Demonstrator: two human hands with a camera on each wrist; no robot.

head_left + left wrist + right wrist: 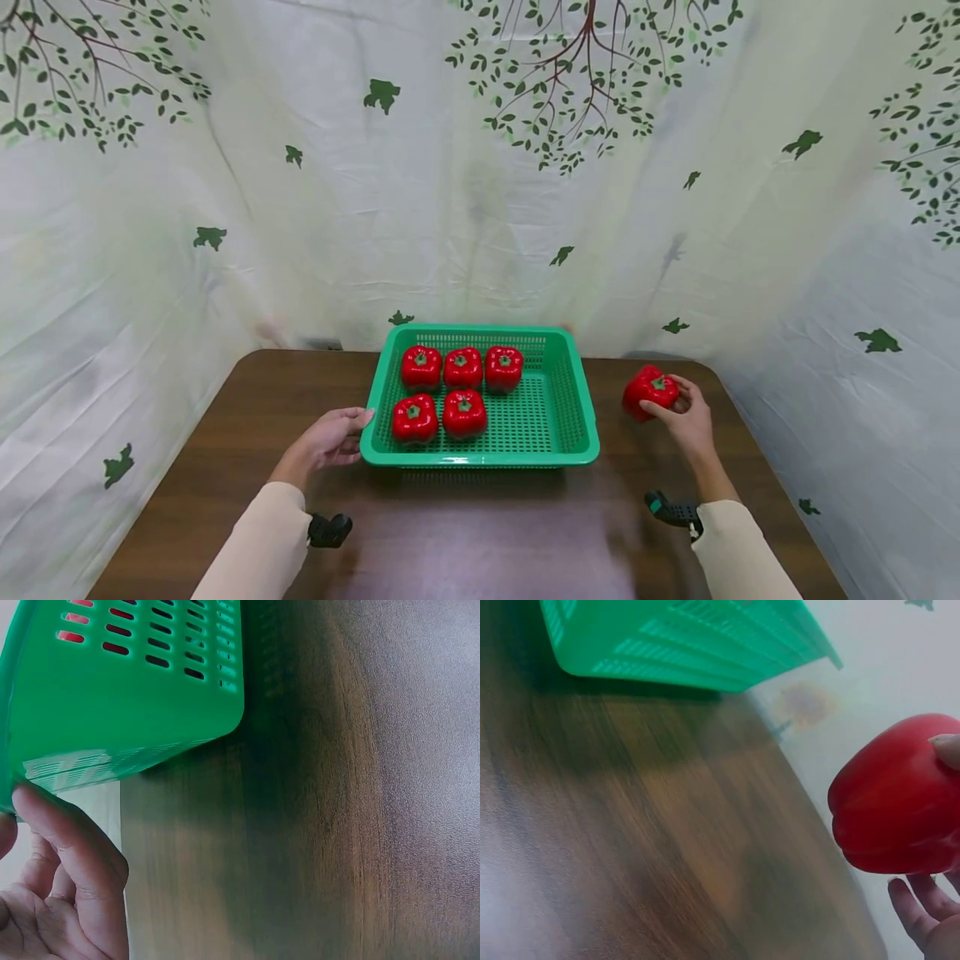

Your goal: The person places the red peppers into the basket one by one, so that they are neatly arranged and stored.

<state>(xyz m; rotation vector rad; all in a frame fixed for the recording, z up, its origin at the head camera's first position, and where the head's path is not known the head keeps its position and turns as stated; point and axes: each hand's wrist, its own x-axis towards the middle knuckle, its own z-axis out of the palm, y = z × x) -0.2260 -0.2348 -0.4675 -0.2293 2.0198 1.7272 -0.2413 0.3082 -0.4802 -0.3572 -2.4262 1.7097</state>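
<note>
A green plastic basket with slotted walls stands on the table. Inside it, red bell peppers sit stem up on its left side, three in the back row and two in front. My left hand pinches the basket's left rim between thumb and finger; the left wrist view shows those fingers at the rim. To the right of the basket, my right hand grips another red bell pepper, its green stem showing. In the right wrist view this pepper appears raised off the table.
The brown wooden table ends at a back edge just behind the basket. A pale curtain printed with leaves and branches hangs behind and along both sides. The basket's right half shows its bare slotted floor.
</note>
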